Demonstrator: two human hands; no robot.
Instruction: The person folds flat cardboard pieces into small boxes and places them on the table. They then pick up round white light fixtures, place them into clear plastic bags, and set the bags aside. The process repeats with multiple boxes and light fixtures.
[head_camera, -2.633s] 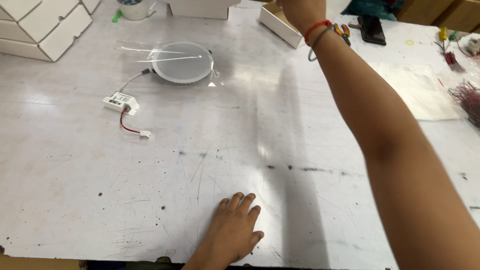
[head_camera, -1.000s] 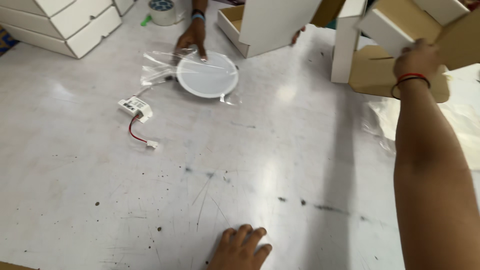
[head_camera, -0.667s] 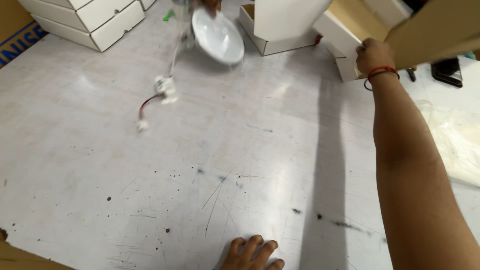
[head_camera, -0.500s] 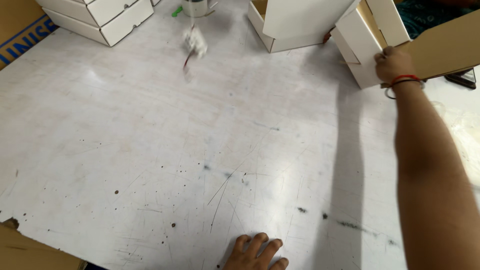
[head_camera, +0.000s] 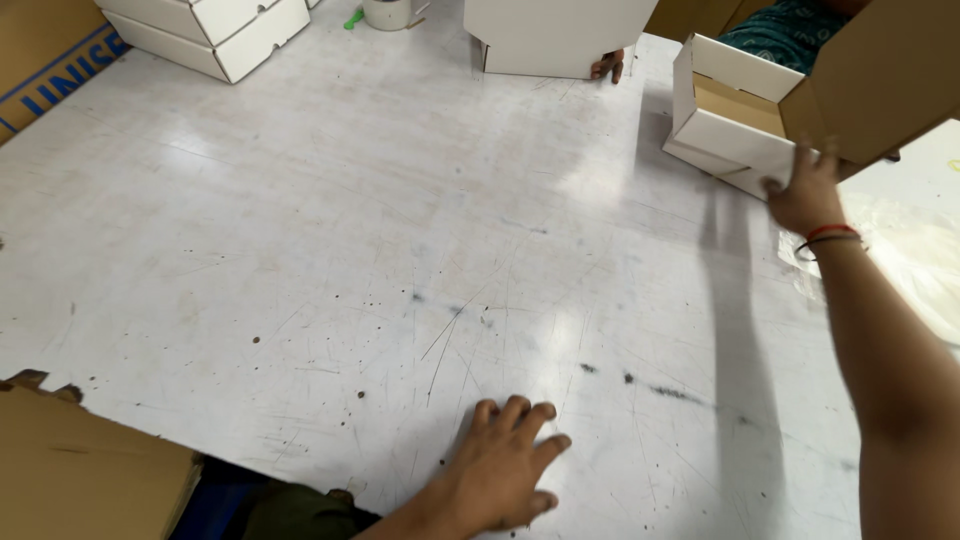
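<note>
My left hand lies flat, palm down, on the scratched white table near its front edge, fingers apart, holding nothing. My right hand reaches out at the right and grips the lower edge of an open white cardboard box with a brown inside, held tilted just above the table. Red and dark bands circle that wrist. At the far edge another person's fingers hold a second white box.
Flat white boxes are stacked at the back left. A white cup and a green item sit at the back. Brown cartons stand at the left edge and front left. Clear plastic lies at right.
My right hand has brought the open box down and toward me. The round white lamp with its wired driver was pulled away by the other person and left the view. My left hand stayed put.
</note>
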